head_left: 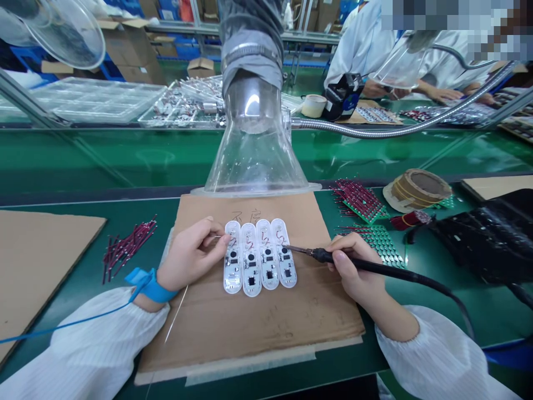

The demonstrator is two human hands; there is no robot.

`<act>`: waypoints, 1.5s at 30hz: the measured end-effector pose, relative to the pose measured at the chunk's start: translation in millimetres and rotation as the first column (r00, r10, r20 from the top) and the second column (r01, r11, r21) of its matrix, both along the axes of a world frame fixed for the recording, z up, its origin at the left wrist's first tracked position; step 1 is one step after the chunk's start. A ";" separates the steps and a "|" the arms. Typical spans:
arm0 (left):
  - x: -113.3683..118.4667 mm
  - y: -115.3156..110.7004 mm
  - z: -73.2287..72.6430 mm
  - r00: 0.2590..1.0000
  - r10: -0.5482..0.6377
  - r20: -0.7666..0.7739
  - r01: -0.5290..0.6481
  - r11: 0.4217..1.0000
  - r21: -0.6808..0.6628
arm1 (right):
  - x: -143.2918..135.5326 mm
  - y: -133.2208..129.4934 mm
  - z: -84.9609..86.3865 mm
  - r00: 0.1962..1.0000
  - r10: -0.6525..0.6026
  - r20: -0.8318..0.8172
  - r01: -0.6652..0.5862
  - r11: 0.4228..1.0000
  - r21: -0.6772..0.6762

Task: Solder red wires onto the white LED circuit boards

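Four white oval boards with black chips and short red wires lie side by side on a brown cardboard sheet. My right hand grips a black soldering iron, its tip touching or just over the upper part of the rightmost board. My left hand, with a blue wrist strap, is closed on a thin solder wire; its fingertips are beside the top of the leftmost board. The wire trails down from that palm across the cardboard.
A clear fume hood hangs behind the boards. Red wires lie left. Green boards, a tape roll and a black box stand right. A metal hose crosses the back, where another person's hands work.
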State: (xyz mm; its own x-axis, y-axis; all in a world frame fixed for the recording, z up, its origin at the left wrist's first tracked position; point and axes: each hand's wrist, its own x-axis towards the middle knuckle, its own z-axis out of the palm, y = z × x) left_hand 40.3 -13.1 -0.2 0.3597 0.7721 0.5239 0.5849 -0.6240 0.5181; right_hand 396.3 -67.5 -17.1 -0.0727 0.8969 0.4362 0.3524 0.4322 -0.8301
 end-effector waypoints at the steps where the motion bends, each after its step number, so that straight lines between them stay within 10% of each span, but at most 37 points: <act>1: -0.1 0.0 -0.1 1.000 0.001 -0.004 -0.001 1.000 -0.002 | 0.0 -0.1 -0.4 1.000 0.001 0.010 -0.001 1.000 -0.006; 15: 1.1 0.5 -3.2 0.997 -0.074 -0.003 0.074 0.997 -0.012 | 4.8 0.4 -3.1 0.995 0.029 0.097 -0.028 1.000 -0.011; 23: 0.0 1.4 -5.2 0.993 0.067 0.101 -0.074 0.995 0.062 | -13.5 2.7 12.1 0.979 -0.032 -0.201 0.042 0.998 0.050; 45: 2.9 2.7 -3.2 0.999 0.001 0.051 -0.005 0.997 0.079 | -28.2 -0.7 7.7 0.996 -0.050 0.069 0.055 0.996 -0.072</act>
